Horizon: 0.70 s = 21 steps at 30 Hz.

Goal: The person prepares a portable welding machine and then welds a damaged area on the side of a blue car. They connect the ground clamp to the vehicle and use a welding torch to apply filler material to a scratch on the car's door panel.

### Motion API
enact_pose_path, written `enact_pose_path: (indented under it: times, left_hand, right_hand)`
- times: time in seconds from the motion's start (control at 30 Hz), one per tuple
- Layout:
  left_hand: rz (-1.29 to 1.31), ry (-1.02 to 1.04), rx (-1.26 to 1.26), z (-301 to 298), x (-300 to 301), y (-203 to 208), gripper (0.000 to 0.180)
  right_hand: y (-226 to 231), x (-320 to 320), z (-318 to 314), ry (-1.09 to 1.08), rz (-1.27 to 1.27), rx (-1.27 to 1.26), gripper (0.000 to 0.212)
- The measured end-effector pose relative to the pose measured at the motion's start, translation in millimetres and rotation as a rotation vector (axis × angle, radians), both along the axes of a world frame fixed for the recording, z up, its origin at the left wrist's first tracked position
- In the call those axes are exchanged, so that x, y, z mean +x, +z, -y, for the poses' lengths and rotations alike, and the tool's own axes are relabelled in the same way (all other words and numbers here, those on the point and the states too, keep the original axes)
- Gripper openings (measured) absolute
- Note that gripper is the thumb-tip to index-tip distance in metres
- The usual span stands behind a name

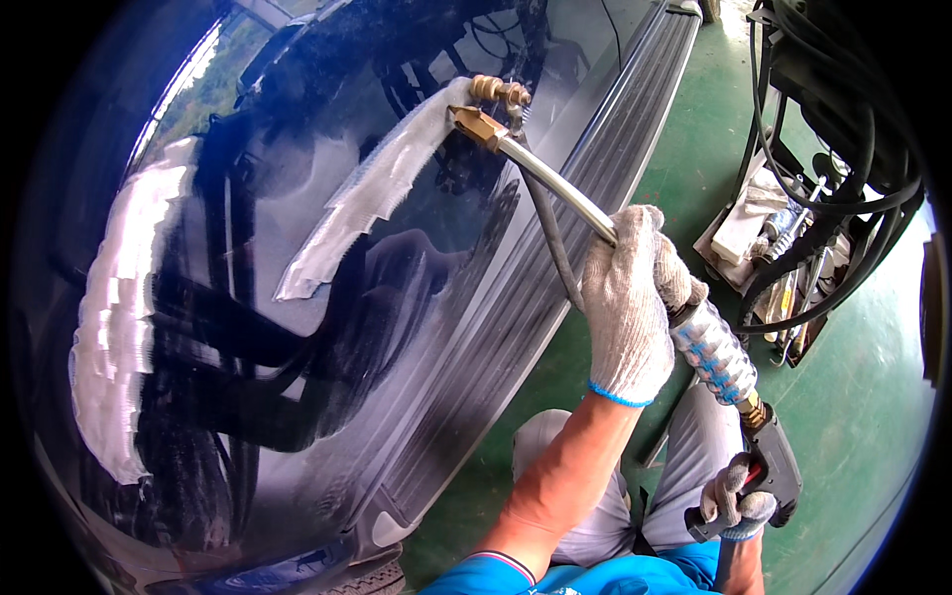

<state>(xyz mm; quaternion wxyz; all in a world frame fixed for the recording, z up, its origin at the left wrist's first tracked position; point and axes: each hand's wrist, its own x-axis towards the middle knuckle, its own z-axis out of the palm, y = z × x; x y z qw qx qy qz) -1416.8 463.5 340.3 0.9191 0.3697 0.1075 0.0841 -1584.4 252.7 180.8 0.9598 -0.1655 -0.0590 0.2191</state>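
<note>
A long pistol-grip tool runs from lower right to the car panel; it looks like a dent-pulling welder gun. My right hand (739,501), in a white knit glove, is closed round its black pistol grip (778,466), by the red trigger. Farther up, my gloved left hand (630,312) wraps the tool at the base of its pale metal rod (560,183), just ahead of a ribbed silver sleeve (714,352). The rod ends in a copper tip (479,127) over a dark blue car panel (397,268); contact cannot be made out. Brass fittings (501,91) sit beside the tip.
Two bare-metal strips, one long at left (124,317) and one slanting (362,198), cross the glossy panel. A ribbed running board (595,178) follows the car's edge. Right, black cables (863,198) hang over a tray (783,238) of tools on the green floor (664,178).
</note>
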Motion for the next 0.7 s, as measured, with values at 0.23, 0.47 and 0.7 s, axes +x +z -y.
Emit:
enact_pose_path:
  times: [0.23, 0.47, 0.7]
  left_hand:
    - [0.036, -0.006, -0.003, -2, -1, -2, 0.023]
    - [0.048, -0.020, -0.009, -3, 1, 1, 0.023]
    - [0.030, -0.028, 0.000, -6, -2, -1, 0.023]
  right_hand:
    - [1, -2, 2, -0.019, -0.032, -0.006, 0.037]
    - [14, 1, 0, -0.037, -0.025, -0.009, 0.035]
    - [18, -3, -4, -0.045, -0.036, 0.008, 0.034]
